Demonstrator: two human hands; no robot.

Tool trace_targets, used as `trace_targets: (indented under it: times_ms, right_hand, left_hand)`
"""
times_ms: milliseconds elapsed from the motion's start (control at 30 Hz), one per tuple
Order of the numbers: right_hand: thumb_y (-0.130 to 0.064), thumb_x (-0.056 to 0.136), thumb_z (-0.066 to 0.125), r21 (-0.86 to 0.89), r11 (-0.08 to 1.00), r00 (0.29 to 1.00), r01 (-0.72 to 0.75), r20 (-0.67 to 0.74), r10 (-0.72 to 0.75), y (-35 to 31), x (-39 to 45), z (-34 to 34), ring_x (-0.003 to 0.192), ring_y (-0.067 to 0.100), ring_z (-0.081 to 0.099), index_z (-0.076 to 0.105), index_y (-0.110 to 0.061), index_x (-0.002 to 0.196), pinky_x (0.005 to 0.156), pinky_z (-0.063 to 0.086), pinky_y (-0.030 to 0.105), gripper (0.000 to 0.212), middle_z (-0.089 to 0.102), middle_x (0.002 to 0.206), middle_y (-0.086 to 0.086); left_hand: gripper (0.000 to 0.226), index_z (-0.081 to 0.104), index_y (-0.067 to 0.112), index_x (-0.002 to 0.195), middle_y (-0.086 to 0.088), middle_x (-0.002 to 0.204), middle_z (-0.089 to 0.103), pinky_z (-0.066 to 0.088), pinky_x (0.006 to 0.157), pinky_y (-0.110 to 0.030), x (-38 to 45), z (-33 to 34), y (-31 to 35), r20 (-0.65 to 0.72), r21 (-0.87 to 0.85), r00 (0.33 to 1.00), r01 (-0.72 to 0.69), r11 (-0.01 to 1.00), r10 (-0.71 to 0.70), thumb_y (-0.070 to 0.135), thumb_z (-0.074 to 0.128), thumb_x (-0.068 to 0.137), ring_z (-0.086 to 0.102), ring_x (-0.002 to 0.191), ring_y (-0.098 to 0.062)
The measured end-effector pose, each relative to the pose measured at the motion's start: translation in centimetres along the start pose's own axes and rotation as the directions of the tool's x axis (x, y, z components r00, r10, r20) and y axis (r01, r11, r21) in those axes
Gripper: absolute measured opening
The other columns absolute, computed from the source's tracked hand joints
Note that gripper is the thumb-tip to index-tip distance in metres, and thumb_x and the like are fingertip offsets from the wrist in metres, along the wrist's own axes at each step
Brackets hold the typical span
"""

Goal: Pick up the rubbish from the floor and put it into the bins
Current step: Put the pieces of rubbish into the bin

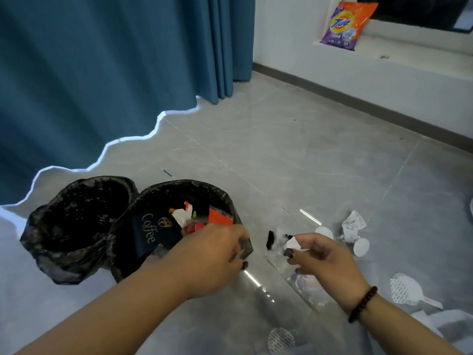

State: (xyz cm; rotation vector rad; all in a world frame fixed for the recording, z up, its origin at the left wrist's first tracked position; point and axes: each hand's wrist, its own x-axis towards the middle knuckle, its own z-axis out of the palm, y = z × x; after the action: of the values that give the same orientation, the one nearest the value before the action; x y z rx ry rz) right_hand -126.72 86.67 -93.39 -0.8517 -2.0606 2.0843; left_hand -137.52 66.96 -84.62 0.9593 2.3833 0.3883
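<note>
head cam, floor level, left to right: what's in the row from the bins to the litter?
Empty black-lined bin → black-lined bin with a dark coffee packet → left hand on that bin's liner edge → right hand pinching clear plastic wrapper → crumpled white paper.

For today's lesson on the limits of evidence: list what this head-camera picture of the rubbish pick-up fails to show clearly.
- Left bin, head view: contents lost in the dark black liner.
- Scrap in the right hand: motion blur and the fingers hide what it is.
- Left hand at the right bin's rim: its fingertips hidden behind the hand.
- White litter, lower right: cut off by the forearm.
</note>
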Motion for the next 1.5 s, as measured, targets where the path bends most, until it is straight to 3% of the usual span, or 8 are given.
trace_targets:
  times_ms: [200,367,567,700,933,1100,1267,1500]
  right_hand:
    - [-0.006,0.066,0.07,0.236,0.969,0.978,0.075,0.173,-0.118,-3.7,-2.6,1.5,0.066,0.01,0.064,0.072,-0.012,0.086,0.056,0.05,0.018,0.021,0.074,0.082,0.008]
    - [0.011,0.065,0.069,0.275,0.951,0.968,0.14,0.163,-0.19,-4.2,-2.1,3.6,0.065,0.01,0.066,0.069,-0.001,0.087,0.062,0.053,0.017,0.025,0.073,0.076,0.004]
    - [0.008,0.07,0.072,0.134,0.984,0.975,0.114,0.172,-0.137,-3.6,-2.2,4.3,0.078,0.018,0.066,0.071,-0.015,0.097,0.075,0.058,0.029,0.035,0.071,0.093,0.008]
    - [0.006,0.081,0.064,0.021,0.999,0.987,0.036,0.153,-0.039,-2.7,-1.9,3.9,0.086,0.025,0.066,0.072,-0.016,0.096,0.072,0.057,0.031,0.028,0.071,0.097,0.008]
    - [-0.003,0.081,0.068,-0.286,0.958,0.983,0.009,0.18,0.045,0.3,-1.7,3.6,0.082,0.008,0.067,0.074,-0.026,0.079,0.069,0.05,0.016,0.023,0.073,0.084,-0.006]
    - [-0.006,0.079,0.071,-0.426,0.902,0.97,0.076,0.24,0.032,1.9,-2.0,2.9,0.078,0.002,0.066,0.073,-0.029,0.075,0.073,0.049,0.012,0.023,0.073,0.08,-0.007]
    - [-0.006,0.078,0.069,-0.592,0.801,0.969,0.09,0.237,0.066,3.4,-1.9,2.3,0.081,-0.004,0.062,0.07,-0.043,0.067,0.071,0.044,0.005,0.038,0.069,0.079,-0.018]
    - [-0.026,0.087,0.062,-0.824,0.528,0.923,0.207,0.344,0.174,5.8,-1.2,2.1,0.106,0.005,0.053,0.062,-0.03,0.11,0.09,0.039,0.011,0.024,0.058,0.117,-0.006]
  left_hand:
    - [0.067,0.028,0.037,0.142,0.01,0.121,0.052,0.052,0.066,-0.015,-1.1,1.0,0.8,0.061,-0.435,0.998,0.032,0.9,-0.006,0.036,0.065,0.087,0.063,0.081,0.002]
    - [0.042,0.053,0.028,0.119,0.003,0.107,0.065,0.06,0.078,-0.041,-1.0,0.6,0.1,-0.039,-0.697,0.988,0.078,0.713,-0.147,0.027,0.073,0.082,0.069,0.091,-0.018]
    - [0.014,0.061,0.02,0.088,-0.001,0.074,0.069,0.059,0.074,-0.044,-1.0,-2.8,-2.5,-0.329,-0.632,0.869,0.089,0.77,-0.37,0.01,0.07,0.083,0.07,0.069,-0.024]
    - [0.014,0.06,0.022,0.091,0.006,0.082,0.066,0.042,0.06,-0.011,-1.3,-4.2,-6.2,-0.532,-0.354,0.749,0.226,0.908,-0.394,0.02,0.071,0.082,0.06,0.071,-0.002]
    - [0.019,0.067,0.017,0.102,0.001,0.087,0.068,0.039,0.064,-0.009,-1.3,-2.5,-9.1,-0.435,-0.117,0.858,0.247,0.962,-0.273,0.016,0.071,0.083,0.056,0.07,-0.001]
    - [0.023,0.066,0.008,0.103,-0.003,0.084,0.065,0.055,0.072,-0.028,-0.5,-2.8,-9.9,-0.488,-0.211,0.816,0.233,0.949,-0.309,0.011,0.073,0.081,0.06,0.072,-0.013]
    - [0.032,0.061,0.008,0.115,-0.007,0.101,0.067,0.049,0.072,-0.021,0.5,-3.5,-10.3,-0.484,-0.21,0.819,0.234,0.949,-0.309,0.013,0.069,0.085,0.062,0.079,-0.015]
    - [0.033,0.062,0.012,0.112,-0.004,0.103,0.069,0.043,0.077,-0.022,1.0,-4.1,-9.9,-0.455,-0.126,0.848,0.239,0.963,-0.27,0.023,0.072,0.082,0.057,0.084,-0.012]
